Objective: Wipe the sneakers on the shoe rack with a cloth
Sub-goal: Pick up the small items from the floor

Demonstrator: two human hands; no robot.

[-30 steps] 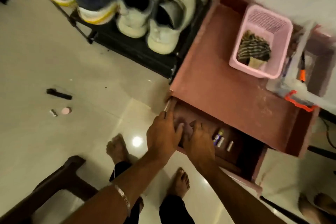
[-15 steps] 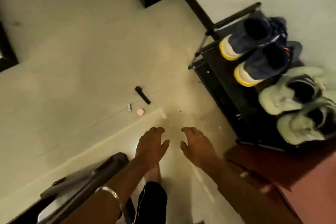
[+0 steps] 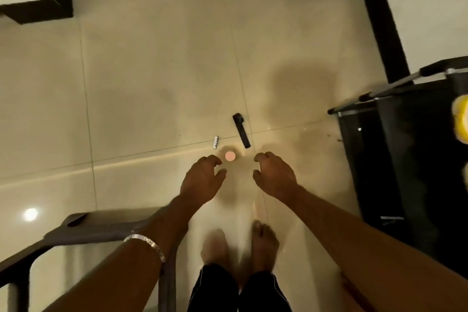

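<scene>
Hanging loosely curled over the glossy beige tiled floor (image 3: pixel 152 71), the left hand (image 3: pixel 202 182) and right hand (image 3: pixel 276 177) are held empty; the black metal shoe rack (image 3: pixel 405 134) is seen right of the right hand.

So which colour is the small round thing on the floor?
Pink; the round thing shows in the head view.

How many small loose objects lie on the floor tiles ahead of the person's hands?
3. A black stick-shaped object lies farthest from the hands, a small silver piece to its left, and a round pink disc nearest the fingertips. The hands may hide others.
</scene>
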